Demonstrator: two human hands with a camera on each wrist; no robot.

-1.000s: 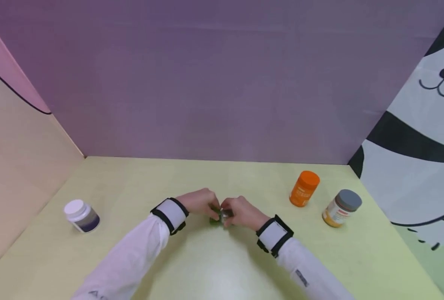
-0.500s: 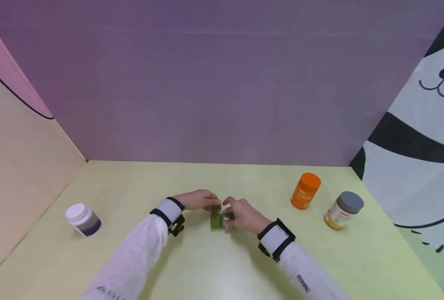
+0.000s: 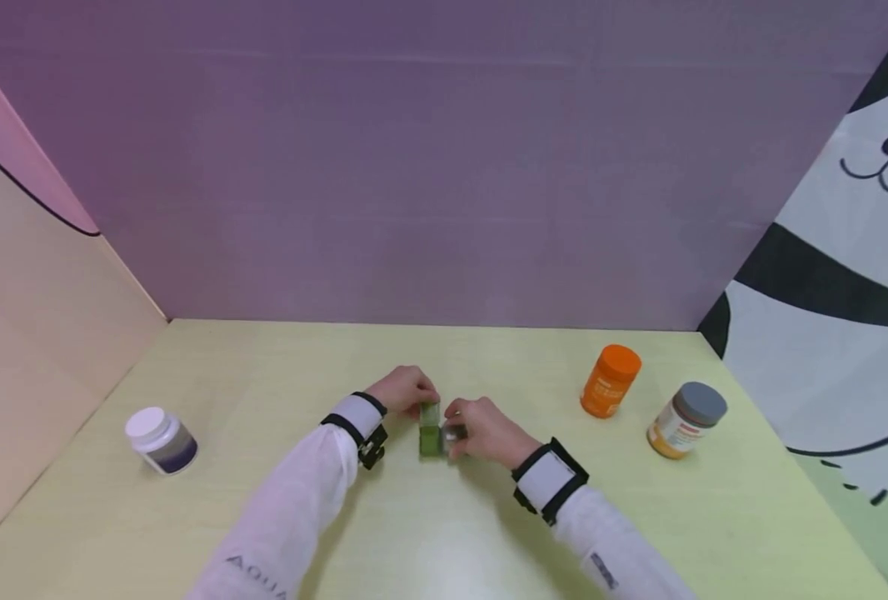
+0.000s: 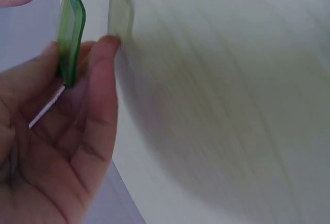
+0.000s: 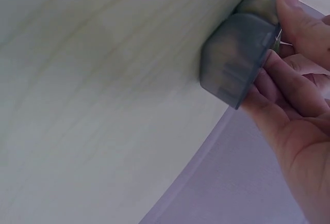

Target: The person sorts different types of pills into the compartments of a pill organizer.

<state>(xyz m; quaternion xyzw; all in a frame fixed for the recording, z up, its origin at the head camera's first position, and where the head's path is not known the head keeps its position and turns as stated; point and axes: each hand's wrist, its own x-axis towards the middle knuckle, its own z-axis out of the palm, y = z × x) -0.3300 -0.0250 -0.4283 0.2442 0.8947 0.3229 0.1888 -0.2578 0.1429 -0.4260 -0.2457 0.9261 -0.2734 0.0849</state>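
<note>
A small pill box (image 3: 430,442) with a green and a grey translucent section sits on the table between both hands. Its green lid (image 4: 70,35) is flipped up, standing away from the green body. My left hand (image 3: 406,389) pinches that lid's free edge between thumb and fingers. On the other side, my right hand (image 3: 491,432) grips the grey section (image 5: 233,53), thumb on one face and fingers behind it. The contents of the green compartment do not show.
A white bottle with a dark label (image 3: 162,440) stands at the left of the pale table (image 3: 301,358). An orange bottle (image 3: 610,382) and a grey-capped jar (image 3: 685,419) stand at the right. A purple wall (image 3: 429,183) rises behind the table.
The green lid has come open, lifted and swung back by my left hand, which moved away from me with it. My right hand keeps its hold on the grey section.
</note>
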